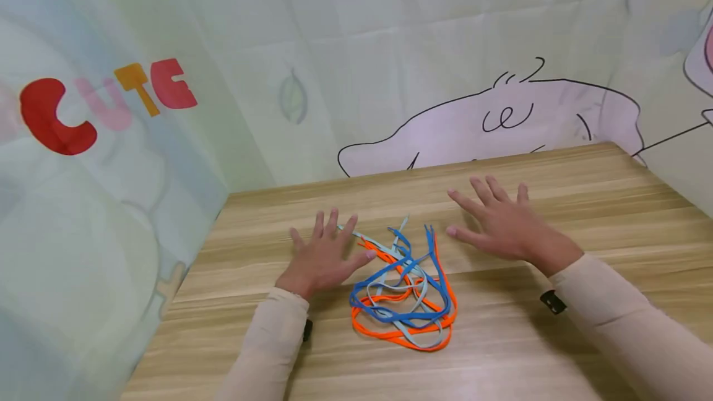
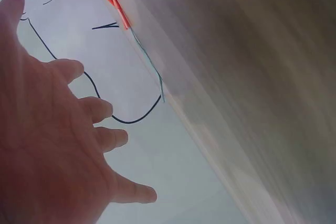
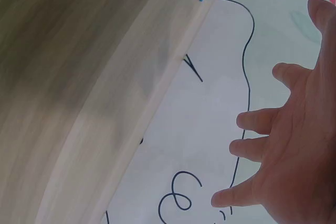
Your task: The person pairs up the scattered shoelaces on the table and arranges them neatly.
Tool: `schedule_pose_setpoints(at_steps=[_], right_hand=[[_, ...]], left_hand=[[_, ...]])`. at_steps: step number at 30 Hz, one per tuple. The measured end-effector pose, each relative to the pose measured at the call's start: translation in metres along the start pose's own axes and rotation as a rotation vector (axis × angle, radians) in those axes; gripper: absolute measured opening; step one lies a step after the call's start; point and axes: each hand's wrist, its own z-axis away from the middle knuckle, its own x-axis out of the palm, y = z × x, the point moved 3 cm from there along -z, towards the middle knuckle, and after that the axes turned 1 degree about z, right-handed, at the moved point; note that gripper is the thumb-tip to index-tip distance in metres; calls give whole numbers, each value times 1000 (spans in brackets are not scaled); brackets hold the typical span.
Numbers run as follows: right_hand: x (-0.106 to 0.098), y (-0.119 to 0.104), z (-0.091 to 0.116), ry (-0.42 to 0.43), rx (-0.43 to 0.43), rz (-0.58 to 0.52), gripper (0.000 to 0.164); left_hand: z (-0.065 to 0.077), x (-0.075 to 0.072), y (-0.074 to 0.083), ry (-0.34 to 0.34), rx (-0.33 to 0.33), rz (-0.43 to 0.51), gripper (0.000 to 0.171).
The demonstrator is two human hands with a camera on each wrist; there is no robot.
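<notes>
A loose tangle of flat shoelaces lies on the wooden table: orange laces (image 1: 401, 341), blue laces (image 1: 447, 294) and pale blue-grey laces (image 1: 427, 345) cross over each other. To its left, my left hand (image 1: 323, 262) is spread palm down, the thumb near the tangle's edge. My right hand (image 1: 504, 224) hovers to the right with fingers apart, holding nothing. In the left wrist view the left hand (image 2: 52, 129) shows its palm, and lace ends (image 2: 149, 61) lie beyond it. The right hand (image 3: 294, 140) also has straight, separated fingers in the right wrist view.
The wood-grain table (image 1: 501, 339) reaches back to a printed curtain (image 1: 390, 79) with a line-drawn figure. Another curtain side with coloured letters (image 1: 58, 116) rises at the left. A dark strap piece (image 1: 553, 302) sits at the right wrist.
</notes>
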Motion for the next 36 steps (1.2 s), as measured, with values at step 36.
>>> schedule_pose_setpoints(at_steps=[36], right_hand=[[11,-51,-1,110,-153,-105,71]], left_hand=[[-18,1,62,103,254,-65,45]])
